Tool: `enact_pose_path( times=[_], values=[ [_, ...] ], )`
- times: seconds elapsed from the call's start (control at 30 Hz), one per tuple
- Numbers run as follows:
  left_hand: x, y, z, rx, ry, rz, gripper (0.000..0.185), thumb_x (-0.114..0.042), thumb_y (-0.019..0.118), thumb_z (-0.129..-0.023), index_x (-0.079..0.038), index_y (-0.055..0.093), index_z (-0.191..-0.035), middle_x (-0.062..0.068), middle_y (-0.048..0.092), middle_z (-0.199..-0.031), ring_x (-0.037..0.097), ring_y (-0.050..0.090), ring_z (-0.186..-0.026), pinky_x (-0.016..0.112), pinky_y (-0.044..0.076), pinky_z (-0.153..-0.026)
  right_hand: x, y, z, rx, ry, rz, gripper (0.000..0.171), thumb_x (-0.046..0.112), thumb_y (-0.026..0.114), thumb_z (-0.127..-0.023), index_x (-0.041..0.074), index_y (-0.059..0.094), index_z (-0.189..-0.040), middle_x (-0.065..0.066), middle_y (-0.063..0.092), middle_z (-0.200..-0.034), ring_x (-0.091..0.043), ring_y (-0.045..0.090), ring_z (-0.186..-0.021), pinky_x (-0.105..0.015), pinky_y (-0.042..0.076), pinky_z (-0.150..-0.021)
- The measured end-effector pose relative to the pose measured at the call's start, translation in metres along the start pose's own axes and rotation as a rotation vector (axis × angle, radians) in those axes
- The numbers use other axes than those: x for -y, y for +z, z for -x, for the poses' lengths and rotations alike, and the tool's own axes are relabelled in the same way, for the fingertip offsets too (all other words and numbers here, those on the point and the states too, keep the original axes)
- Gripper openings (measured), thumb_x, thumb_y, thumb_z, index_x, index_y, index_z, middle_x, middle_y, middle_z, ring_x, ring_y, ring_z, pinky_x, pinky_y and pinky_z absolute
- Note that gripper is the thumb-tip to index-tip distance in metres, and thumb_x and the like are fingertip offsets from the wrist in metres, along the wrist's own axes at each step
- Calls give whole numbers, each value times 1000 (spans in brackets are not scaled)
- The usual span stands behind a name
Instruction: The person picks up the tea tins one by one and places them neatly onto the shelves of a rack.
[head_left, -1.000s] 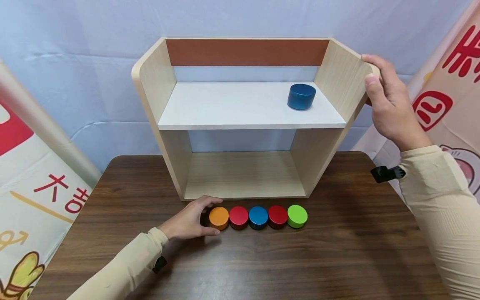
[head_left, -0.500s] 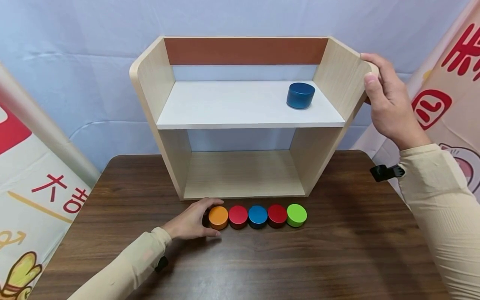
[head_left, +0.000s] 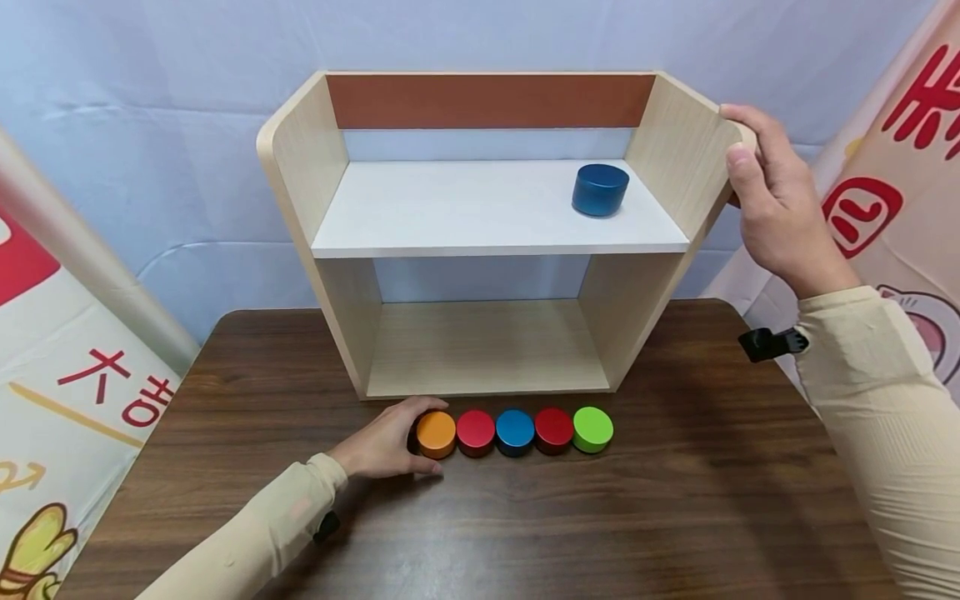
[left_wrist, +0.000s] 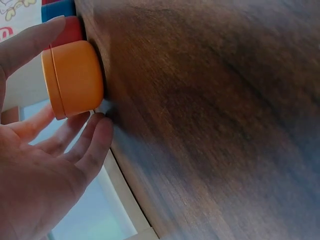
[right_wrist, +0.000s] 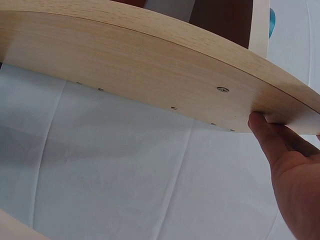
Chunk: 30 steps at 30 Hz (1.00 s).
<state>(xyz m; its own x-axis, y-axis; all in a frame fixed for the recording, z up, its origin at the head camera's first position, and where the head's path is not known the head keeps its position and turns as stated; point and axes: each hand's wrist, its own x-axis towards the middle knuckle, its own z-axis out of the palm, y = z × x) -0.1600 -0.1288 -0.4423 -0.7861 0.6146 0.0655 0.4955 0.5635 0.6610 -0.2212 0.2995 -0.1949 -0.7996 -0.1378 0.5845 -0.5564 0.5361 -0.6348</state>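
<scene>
Five-coloured order aside, several round lidded tins stand in a row on the table: orange (head_left: 437, 434), red (head_left: 476, 432), blue (head_left: 515, 432), dark red (head_left: 554, 430) and lime green (head_left: 593, 429). My left hand (head_left: 386, 440) is spread around the orange one, thumb in front and fingers behind. In the left wrist view, a gap shows between the thumb (left_wrist: 31, 45) and the orange tin (left_wrist: 77, 80), while the fingers lie close by its other side. My right hand (head_left: 783, 200) grips the upper right side panel (head_left: 686, 158) of the wooden shelf.
Behind the row stands the two-tier shelf, with a white upper board (head_left: 480, 208) and a pale lower board (head_left: 487, 346). Another blue tin (head_left: 600, 192) rests at the upper board's right. Printed cloths hang at both sides of the brown table (head_left: 525, 525).
My left hand has edged slightly right, further around the orange tin. The tins stay in their row, and my right hand keeps its grip on the shelf panel.
</scene>
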Motion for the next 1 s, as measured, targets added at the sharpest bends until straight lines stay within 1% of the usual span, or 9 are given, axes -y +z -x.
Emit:
enact_pose_path(
  times=[0.43,0.73,1.0],
  values=[
    [2,2,0,-4,-18,16,73,-20,91,-76,-1,55,-136,5,62,-125,20,60,-106,43,50,-97,0,0,0,-5,-6,-10,48,22,43,-108,26,37,-155,-1,43,-137,-25,45,-115,-48,38,-111],
    [3,2,-1,-20,-23,50,61,-14,87,-80,-2,58,-132,2,64,-118,18,60,-100,44,52,-92,0,1,0,-10,-18,-11,48,21,43,-107,25,38,-155,1,43,-136,-22,45,-114,-47,39,-111],
    [4,3,-2,-26,-23,55,59,-14,87,-81,-2,59,-130,1,65,-114,18,61,-98,42,52,-90,-1,1,-1,-8,-12,-2,48,21,43,-107,26,37,-155,1,43,-137,-22,45,-114,-47,39,-111]
  ],
)
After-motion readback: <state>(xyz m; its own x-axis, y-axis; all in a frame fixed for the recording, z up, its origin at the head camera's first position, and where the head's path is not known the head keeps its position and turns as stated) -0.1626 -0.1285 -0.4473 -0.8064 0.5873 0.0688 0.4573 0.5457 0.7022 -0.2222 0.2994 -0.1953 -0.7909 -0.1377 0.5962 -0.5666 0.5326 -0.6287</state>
